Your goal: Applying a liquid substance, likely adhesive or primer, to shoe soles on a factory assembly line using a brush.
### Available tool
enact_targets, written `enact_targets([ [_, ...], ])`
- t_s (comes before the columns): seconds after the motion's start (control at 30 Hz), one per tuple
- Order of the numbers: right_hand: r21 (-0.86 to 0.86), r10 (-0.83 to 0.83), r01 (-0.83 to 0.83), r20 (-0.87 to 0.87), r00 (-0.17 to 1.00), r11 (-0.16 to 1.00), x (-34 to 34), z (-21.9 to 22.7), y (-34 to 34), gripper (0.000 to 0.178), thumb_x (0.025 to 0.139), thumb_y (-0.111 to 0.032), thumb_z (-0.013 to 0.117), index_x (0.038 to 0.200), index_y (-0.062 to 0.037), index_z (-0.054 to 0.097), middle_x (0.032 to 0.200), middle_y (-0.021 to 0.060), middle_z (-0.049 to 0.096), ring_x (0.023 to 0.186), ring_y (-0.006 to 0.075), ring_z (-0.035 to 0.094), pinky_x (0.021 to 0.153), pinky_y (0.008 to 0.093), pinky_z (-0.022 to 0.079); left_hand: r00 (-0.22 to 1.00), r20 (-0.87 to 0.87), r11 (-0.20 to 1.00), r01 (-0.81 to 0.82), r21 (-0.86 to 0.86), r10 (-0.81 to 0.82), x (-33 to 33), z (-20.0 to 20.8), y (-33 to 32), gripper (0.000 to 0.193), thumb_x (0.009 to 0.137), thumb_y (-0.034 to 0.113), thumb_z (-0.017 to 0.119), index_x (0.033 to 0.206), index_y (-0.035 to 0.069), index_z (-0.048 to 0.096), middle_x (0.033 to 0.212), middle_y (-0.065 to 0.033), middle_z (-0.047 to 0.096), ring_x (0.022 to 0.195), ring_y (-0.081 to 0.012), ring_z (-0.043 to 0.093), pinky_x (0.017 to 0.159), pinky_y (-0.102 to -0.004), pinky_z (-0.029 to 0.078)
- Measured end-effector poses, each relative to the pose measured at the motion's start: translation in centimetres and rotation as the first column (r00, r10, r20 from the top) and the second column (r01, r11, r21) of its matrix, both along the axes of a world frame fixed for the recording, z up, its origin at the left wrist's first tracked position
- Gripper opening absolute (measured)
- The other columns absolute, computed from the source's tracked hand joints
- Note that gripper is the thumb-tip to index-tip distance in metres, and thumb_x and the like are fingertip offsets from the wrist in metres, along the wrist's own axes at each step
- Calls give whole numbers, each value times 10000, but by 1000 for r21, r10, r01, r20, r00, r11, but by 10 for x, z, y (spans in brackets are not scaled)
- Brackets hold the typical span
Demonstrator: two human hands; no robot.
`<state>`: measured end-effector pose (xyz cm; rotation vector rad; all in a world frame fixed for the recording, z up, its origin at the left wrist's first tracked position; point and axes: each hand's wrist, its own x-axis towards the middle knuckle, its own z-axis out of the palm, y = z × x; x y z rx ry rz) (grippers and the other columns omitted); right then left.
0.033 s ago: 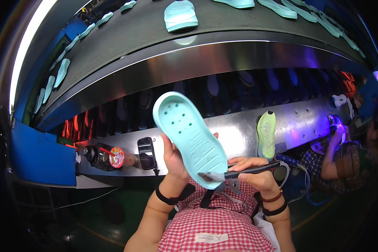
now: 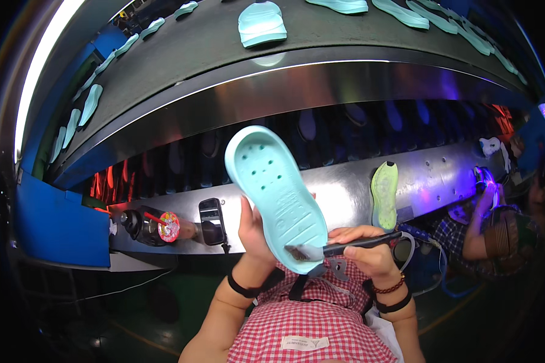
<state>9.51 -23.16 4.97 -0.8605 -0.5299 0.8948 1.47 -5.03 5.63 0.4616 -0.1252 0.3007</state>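
A light turquoise shoe sole is held tilted before me, its rounded wide end up and away. Several small holes dot that end, and slanted ridges cross the lower half. My left hand grips it along the left edge, thumb in sight and most fingers hidden behind. In my right hand is a brush with a black handle. Its dark bristle tip touches the inner surface near the sole's lower end. The right fingers also reach the sole's lower right edge; I cannot tell whether they press on it.
A metal ledge carries a phone, a dark bottle, a cup with a red straw and a yellow-green sole. Beyond it, a dark conveyor belt bears several turquoise soles. A co-worker works at the right.
The turquoise sole has shifted slightly right and turned a little more upright, with my left hand following. The brush stays at the sole's lower end.
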Motion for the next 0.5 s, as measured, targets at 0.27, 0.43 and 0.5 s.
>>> enact_targets([
  [0.27,-30,-92,133,574,814,991,-12,16,12,188,714,38,622,900,20,616,879,132,634,840,198,598,740,262,463,995,-65,995,-74,-71,70,-5,-11,-11,632,884,482,180,1352,58,189,1327,-152,342,1197,-312,376,1022,-522,240],
  [0.43,-37,-142,237,707,693,971,-13,31,22,197,682,45,645,876,14,629,849,129,638,801,205,608,724,281,482,996,-62,990,-70,-126,62,0,-12,-9,618,886,469,197,1342,53,228,1314,-175,352,1168,-348,401,1002,-517,272],
  [0.5,0,-76,110,720,690,994,-11,38,24,208,685,43,648,889,8,633,836,133,634,762,207,614,701,277,492,999,-20,973,-34,-230,30,1,-7,-7,630,880,480,213,1337,47,240,1305,-185,362,1149,-374,412,990,-518,284],
])
